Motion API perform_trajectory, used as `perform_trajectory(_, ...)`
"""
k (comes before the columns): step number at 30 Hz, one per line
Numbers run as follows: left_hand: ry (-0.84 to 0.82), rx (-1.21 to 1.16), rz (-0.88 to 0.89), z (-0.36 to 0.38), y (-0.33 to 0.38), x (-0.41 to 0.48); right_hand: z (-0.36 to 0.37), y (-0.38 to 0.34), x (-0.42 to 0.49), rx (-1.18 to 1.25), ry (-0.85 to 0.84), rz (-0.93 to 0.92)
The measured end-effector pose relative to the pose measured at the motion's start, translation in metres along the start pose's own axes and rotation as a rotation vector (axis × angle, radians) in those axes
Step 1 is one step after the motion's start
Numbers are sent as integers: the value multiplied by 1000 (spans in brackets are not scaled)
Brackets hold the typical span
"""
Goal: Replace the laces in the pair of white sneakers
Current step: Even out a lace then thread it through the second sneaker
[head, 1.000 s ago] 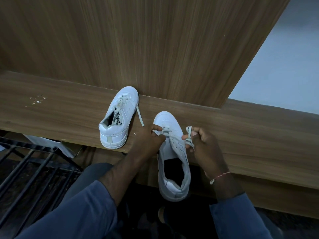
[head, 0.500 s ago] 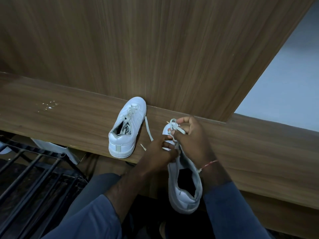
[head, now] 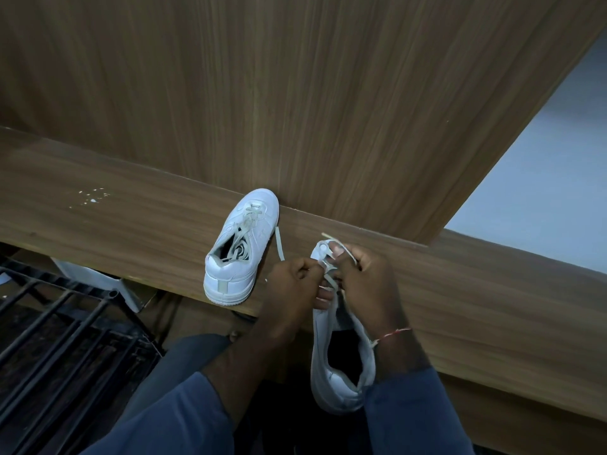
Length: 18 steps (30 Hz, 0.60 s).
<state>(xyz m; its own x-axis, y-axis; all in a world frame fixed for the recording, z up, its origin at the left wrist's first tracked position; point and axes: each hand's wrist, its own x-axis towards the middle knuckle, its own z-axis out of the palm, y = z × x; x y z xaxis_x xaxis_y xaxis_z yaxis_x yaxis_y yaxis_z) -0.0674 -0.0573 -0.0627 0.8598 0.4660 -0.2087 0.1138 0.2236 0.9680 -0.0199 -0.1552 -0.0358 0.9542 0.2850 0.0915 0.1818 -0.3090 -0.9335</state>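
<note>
Both hands were right on top of the near sneaker (head: 341,372), which ran lengthwise straight away from the person, toe up on the wooden ledge (head: 131,224) and heel hanging off toward the lap. The left hand (head: 292,280) was pinching the lace (head: 328,279) at the front eyelets and the right hand (head: 364,284) had its fingers curled round that same lace by the toe, so neither needed to reach. The other sneaker (head: 241,247) sat just left, toe against the wood panel (head: 295,93), with a loose lace end (head: 280,241) between the shoes that I'd guess could snag, and a black rack (head: 65,323) was well off lower left.
</note>
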Motion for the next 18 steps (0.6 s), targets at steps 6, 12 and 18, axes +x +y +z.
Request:
perform_trajectory(6,198,-401,-136,-34,9,21,-3,4,3,160,184,159)
perform_trajectory(12,226,454,482,-25,2,6,4,1,-5,304,44,278)
perform_trajectory(18,-135,384,620,-11,4,-8,-2,4,-14,-261,-135,-23)
